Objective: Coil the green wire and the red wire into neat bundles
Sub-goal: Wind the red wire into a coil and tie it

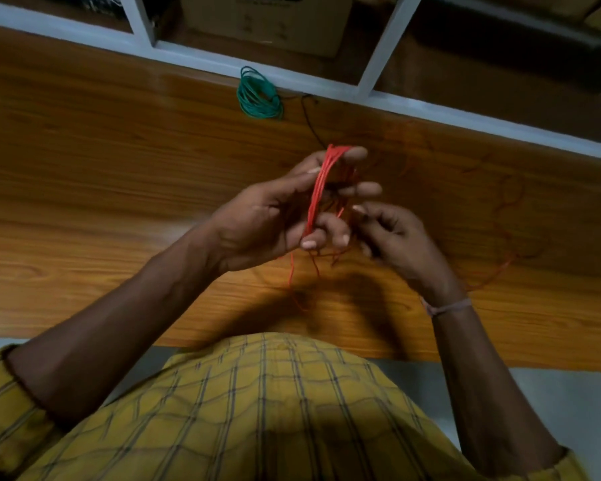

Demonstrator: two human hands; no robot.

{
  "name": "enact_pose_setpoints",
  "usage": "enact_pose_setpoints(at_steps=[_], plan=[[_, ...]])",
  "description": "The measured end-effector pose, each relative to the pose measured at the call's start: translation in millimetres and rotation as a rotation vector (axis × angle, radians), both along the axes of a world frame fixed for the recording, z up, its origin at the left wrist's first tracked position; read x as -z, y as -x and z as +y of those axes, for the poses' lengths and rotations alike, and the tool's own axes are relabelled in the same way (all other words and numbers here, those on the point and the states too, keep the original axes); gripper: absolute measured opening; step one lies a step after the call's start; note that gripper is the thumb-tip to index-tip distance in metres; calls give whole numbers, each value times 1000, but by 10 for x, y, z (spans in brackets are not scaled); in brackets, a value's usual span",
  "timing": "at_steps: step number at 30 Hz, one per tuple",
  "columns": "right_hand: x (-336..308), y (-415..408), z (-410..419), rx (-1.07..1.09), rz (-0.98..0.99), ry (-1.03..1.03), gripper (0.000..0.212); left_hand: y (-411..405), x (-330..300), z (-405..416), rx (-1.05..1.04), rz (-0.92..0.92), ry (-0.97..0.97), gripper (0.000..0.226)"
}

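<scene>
The left hand (pixel 275 216) is held up above the wooden table (pixel 84 168) with its fingers spread wide, and the red wire (pixel 318 189) runs in a tight band of turns from the top finger at twelve o'clock down to the curled lower fingers at six; I take the spread fingers to be a frame, so each turn comes out the same length and the bundle stays neat. The right hand (pixel 392 237), at three o'clock of the left, has its fingers curled and its fingertips drawn together, most likely pinching the running strand to feed it on, though the strand between them is too blurred to make out; a thin thread bracelet (pixel 446 307) sits on that wrist. A short red tail hangs below the left hand toward six o'clock; the uncoiled length trails loose over the table toward three and four o'clock, faint against the wood. The green wire (pixel 259 95) lies at twelve o'clock at the far edge of the table, already in a round coil, set well apart, out of the way; so half the job looks done. The table is glossy orange-brown woodgrain; beyond it runs a white frame (pixel 379 50) with a cardboard box (pixel 268 26) behind; the room is dim; the person wears a yellow checked shirt (pixel 257 411).
</scene>
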State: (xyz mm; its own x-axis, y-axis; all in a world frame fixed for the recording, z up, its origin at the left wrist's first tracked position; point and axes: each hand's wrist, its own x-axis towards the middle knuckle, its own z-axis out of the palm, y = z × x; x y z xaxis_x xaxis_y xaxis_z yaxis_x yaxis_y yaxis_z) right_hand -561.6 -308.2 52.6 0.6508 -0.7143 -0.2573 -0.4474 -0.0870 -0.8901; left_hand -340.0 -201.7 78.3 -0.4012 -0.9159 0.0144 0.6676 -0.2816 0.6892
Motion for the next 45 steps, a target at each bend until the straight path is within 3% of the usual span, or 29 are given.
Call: enact_pose_setpoints(at_steps=[3,7,11,15,19,22,26,32,36,41,43,45], plan=[[-18,-14,238,-121,65,-3,33,-72,-111,-130,-111,7,-29,51],[-199,-97,487,-411,120,19,15,-49,-135,-289,-333,-96,-151,47],[-425,-91,572,-548,16,-96,6,-78,66,-344,-450,-476,-116,41],[-642,44,456,-453,-201,-318,11,-151,243,-197,-360,-982,72,49],[-814,161,260,-379,-331,-505,24,-209,167,-23,-216,-1090,166,41],[-864,125,115,-356,-294,-427,25,-303,92,93,-86,-981,111,37],[-775,-95,3,-147,-279,-331,21,-348,33,282,41,-659,43,43],[-268,-519,109,83,-11,-63,33,-425,67,491,15,-343,27,50],[12,-654,493,94,28,-228,42,-529,68,602,-39,-238,8,52],[71,-788,1111,31,-72,-525,54,-550,29,636,-178,-64,-64,50],[73,-780,1278,-71,-16,-556,54,-570,78,589,-319,-123,-117,48],[19,-739,1398,-242,73,-537,38,-576,125,529,-457,-257,-150,45]])
